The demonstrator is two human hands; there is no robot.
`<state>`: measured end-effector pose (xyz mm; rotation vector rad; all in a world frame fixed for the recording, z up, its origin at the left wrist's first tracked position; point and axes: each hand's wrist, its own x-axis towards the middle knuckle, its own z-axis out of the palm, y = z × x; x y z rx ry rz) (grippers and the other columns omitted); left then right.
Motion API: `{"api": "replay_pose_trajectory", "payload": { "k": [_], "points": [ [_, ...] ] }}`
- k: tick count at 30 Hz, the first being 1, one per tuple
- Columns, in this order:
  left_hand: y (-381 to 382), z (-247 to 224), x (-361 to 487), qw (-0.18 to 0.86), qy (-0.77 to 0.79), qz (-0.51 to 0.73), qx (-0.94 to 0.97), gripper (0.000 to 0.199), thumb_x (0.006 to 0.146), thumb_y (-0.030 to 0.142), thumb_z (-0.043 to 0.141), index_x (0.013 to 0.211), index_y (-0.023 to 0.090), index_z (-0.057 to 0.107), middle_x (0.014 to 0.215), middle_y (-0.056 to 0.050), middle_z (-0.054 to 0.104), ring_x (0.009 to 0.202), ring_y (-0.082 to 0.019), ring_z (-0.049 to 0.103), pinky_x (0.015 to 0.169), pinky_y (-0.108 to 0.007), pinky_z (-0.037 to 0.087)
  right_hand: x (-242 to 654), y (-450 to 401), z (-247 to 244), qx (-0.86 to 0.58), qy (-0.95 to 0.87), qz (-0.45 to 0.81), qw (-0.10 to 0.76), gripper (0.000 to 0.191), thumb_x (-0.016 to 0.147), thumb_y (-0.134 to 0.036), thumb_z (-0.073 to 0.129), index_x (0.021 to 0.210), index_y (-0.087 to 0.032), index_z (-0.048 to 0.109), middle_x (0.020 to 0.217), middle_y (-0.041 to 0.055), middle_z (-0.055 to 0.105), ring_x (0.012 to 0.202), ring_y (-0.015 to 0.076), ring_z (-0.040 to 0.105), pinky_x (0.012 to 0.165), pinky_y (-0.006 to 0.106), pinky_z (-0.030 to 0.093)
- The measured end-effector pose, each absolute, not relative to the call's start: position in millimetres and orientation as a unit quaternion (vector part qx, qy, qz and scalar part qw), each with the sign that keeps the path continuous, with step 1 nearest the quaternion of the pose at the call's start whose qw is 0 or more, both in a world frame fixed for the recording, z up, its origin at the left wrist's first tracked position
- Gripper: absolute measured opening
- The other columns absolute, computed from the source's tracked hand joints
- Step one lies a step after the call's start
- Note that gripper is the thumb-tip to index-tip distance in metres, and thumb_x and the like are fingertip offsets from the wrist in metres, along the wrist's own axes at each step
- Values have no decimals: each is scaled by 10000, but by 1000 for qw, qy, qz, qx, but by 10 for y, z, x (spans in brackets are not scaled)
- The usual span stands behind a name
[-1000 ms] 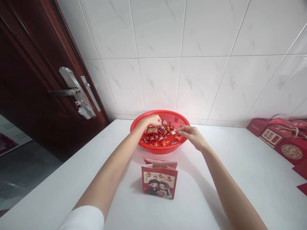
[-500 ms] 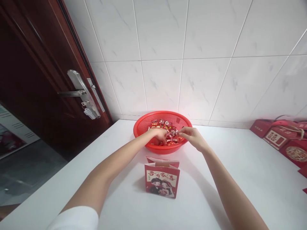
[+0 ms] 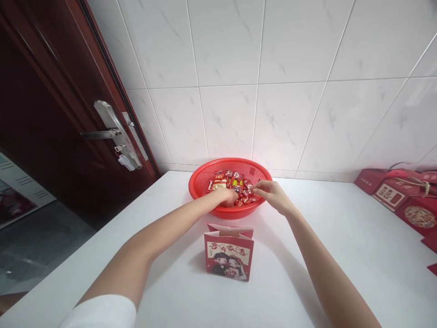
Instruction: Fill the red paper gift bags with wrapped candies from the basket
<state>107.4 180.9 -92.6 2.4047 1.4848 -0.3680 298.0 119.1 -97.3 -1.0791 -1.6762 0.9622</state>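
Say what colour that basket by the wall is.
The basket is bright red; the head view shows it best.

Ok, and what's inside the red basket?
Small wrapped candies, mostly red, and a larger beige packet lie in the red basket. The left hand hides whatever is beneath it; the right hand covers a patch near the rim.
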Motion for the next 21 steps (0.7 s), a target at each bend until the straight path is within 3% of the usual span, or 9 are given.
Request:
{"api": "replay_pose_trajectory", "payload": {
  "k": [2, 5, 8, 10, 13, 16, 21],
  "points": [
    [1800, -901, 1085, 158, 508, -136, 836, 148, 653, 222, 762, 565, 190, 648, 590, -53, 669, 647, -244, 667, 698, -326, 533, 2978, 1199, -983, -435, -681, 383, 448, 157, 796, -339, 666, 809, -199, 737, 903, 66, 771, 885, 247, 703, 815, 366, 539],
    [1814, -824, 1079, 170, 499, -84, 846, 36, 749, 227, 713, 739, 194, 701, 765, -50, 736, 760, -229, 696, 708, -276, 519, 2977, 1203, -989, -435, -683, 380, 448, 169, 799, -349, 659, 808, -198, 734, 902, 68, 771, 875, 248, 699, 796, 366, 532],
    [1853, -778, 1063, 172, 507, -7, 845, 132, 880, 226, 589, 944, 197, 700, 880, -46, 749, 839, -200, 712, 703, -239, 515, 2982, 1194, -980, -432, -686, 377, 447, 183, 805, -357, 655, 817, -195, 738, 904, 69, 769, 868, 242, 692, 794, 366, 526],
    [1884, -772, 1050, 195, 522, 40, 829, 188, 911, 194, 527, 1030, 189, 672, 853, -41, 740, 777, -178, 713, 655, -229, 518, 2987, 1184, -971, -432, -687, 376, 447, 183, 808, -355, 658, 825, -193, 743, 906, 69, 767, 861, 236, 689, 796, 366, 528],
    [1920, -778, 1018, 300, 545, 143, 769, 211, 850, 110, 545, 1026, 175, 642, 823, -35, 727, 671, -159, 691, 582, -228, 520, 2991, 1175, -965, -428, -684, 383, 449, 171, 805, -342, 664, 825, -192, 745, 929, 73, 767, 857, 234, 694, 800, 371, 536],
    [1941, -781, 977, 398, 549, 215, 703, 268, 770, 53, 583, 1010, 169, 617, 921, -51, 732, 674, -150, 690, 569, -229, 530, 2988, 1176, -964, -424, -683, 385, 452, 163, 804, -335, 670, 820, -193, 749, 933, 72, 765, 861, 234, 697, 818, 382, 543],
    [1966, -797, 932, 425, 540, 228, 690, 432, 735, 6, 553, 1128, 174, 613, 887, -37, 726, 670, -144, 679, 548, -209, 498, 2983, 1172, -959, -421, -684, 387, 454, 168, 801, -335, 669, 824, -188, 746, 912, 74, 763, 884, 243, 697, 835, 387, 545]
  ]
}}
